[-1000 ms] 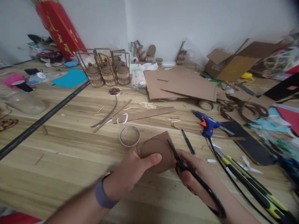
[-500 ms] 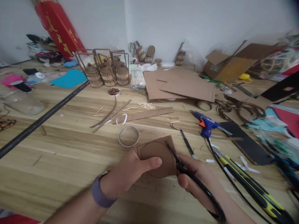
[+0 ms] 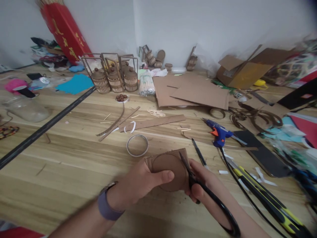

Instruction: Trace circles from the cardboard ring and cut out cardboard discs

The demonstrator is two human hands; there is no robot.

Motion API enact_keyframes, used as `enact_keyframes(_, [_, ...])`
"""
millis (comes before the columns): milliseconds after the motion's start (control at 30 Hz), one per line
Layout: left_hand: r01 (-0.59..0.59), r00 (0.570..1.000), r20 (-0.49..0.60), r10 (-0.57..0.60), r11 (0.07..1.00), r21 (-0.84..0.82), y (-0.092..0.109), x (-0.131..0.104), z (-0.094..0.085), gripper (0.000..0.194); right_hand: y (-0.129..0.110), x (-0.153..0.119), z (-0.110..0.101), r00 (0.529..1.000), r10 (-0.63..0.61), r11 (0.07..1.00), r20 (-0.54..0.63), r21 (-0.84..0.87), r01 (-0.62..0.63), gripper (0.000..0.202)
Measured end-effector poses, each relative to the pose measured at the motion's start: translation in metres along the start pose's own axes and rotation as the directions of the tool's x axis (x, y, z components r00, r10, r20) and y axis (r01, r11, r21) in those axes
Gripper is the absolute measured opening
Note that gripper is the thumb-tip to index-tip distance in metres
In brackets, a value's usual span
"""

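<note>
Cardboard [image 3: 167, 162] in left hand [image 3: 141, 183]

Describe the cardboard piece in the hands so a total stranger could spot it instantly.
On the near side of the wooden table, the left hand grips a small brown cardboard piece, with black scissors in the right hand at its right edge. Unlike the larger cardboard sheets farther back, it has a circle drawn on it.

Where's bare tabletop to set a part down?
Best: wooden tabletop between black strip, tape ring and left hand, bar thin scraps. Crowded: right of scissors (glue gun, utility knife, paper bits); beyond tape ring (cardboard strip, small sticks).
</note>
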State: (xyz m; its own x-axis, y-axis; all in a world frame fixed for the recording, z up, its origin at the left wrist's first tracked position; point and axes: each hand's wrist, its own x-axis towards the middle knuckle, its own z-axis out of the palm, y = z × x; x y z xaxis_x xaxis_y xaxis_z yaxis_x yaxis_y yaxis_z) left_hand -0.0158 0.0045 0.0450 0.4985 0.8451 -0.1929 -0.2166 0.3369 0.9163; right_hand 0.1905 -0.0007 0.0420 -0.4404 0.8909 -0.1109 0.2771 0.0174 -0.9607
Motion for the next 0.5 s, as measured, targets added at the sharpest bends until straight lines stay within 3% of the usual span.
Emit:
enact_keyframes(267, [-0.019, 1.000, 0.002, 0.019, 0.995, -0.100, -0.011, 0.003, -0.001, 0.035, -0.001, 0.001, 0.003, 0.993, -0.088, 0.996, -0.073, -0.033, 0.086, 0.071])
enact_keyframes(500, [-0.047, 0.999, -0.001, 0.047, 0.995, -0.092, -0.006, 0.003, 0.003, 0.032, 0.015, -0.006, 0.009, 0.992, 0.077, 0.996, -0.096, 0.053, -0.072, 0.088])
